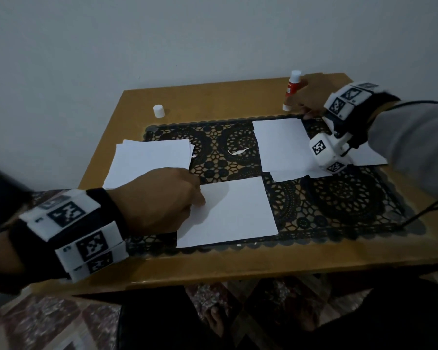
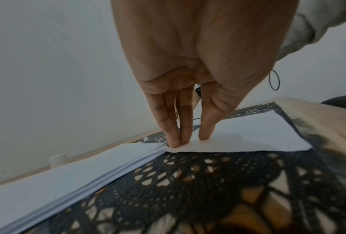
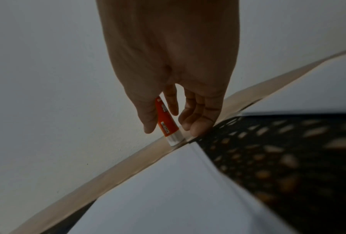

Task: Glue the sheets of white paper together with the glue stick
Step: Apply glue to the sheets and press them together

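The glue stick point(image 1: 290, 90) stands uncapped and near upright at the upper right of the head view, its long axis slightly tilted. It is clasped between the thumb and fingers of the right hand point(image 1: 307, 99). A single sheet point(image 1: 234, 213) at lower centre is pressed by the straight, close-set fingertips point(image 2: 185, 139) of the left hand point(image 1: 159, 200), beside a paper stack point(image 1: 147, 160). The cap point(image 1: 158, 111) sits apart on the wooden table point(image 1: 213, 99); a black lace mat point(image 1: 339, 198) and a plain wall point(image 1: 162, 34) are noted.

A wooden table point(image 1: 213, 266) is set against a plain pale wall point(image 1: 162, 34). Most of its top is covered by a black lace mat point(image 1: 339, 198) with round openwork patterns, reaching near the front edge. Below the front edge, a patterned floor covering point(image 1: 48, 319) is seen.
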The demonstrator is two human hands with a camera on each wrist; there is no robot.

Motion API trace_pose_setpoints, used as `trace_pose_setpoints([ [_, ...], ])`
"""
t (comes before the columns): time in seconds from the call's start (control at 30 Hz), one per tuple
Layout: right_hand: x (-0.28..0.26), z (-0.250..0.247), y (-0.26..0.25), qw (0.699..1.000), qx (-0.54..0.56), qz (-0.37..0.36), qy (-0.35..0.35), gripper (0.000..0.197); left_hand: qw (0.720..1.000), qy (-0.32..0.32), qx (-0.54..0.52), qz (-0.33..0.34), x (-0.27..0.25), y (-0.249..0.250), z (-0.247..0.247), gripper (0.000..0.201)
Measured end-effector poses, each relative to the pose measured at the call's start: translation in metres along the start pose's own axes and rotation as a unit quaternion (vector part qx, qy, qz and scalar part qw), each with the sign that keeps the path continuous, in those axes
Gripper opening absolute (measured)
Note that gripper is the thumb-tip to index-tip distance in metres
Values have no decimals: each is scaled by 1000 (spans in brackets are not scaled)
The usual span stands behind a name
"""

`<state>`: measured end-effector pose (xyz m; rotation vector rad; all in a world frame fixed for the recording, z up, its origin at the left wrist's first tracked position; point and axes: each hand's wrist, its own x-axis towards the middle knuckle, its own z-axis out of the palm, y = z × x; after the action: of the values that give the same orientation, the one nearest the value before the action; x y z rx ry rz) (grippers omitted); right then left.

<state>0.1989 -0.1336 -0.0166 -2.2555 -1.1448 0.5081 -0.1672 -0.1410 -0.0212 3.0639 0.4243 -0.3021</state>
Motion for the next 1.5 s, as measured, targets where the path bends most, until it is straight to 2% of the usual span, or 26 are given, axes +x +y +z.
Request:
trace_pose_setpoints([
  [0.17,8,5,-4,997,58,45,-8,23,997,-52,54,-23,-2,14,0,37],
  [0.3,-7,5,-19,999,40,25,3,32,993,-89,60,-47,-14,26,5,48],
  [0.4,-32,1,-32,997,49,-24,-54,27,991,-119,13,-68,-22,32,6,59],
  [0.5,-71,-2,-49,985,-20,-126,-119,43,989,-91,-72,-95,-25,36,7,60],
  [0.6,-108,2,-67,967,-60,-211,-127,35,989,-80,-86,-94,-29,42,11,67],
  [0.67,-126,13,-77,960,-59,-243,-125,25,988,-102,-86,-80,-33,49,14,72],
  [0.73,-138,30,-87,952,-74,-273,-120,22,987,-124,-69,-71,-35,57,16,75],
  [0.83,-150,60,-102,943,-66,-301,-124,20,988,-138,-31,-69,-34,63,21,81],
  [1.07,-164,110,-121,921,-84,-349,-151,28,985,-155,-36,-70,-33,59,21,83],
  [1.3,-166,120,-128,896,-161,-391,-136,22,986,-147,-30,-65,-33,61,22,84],
  [1.5,-166,114,-122,901,-152,-384,-132,22,985,-154,-27,-69,-32,61,20,84],
])
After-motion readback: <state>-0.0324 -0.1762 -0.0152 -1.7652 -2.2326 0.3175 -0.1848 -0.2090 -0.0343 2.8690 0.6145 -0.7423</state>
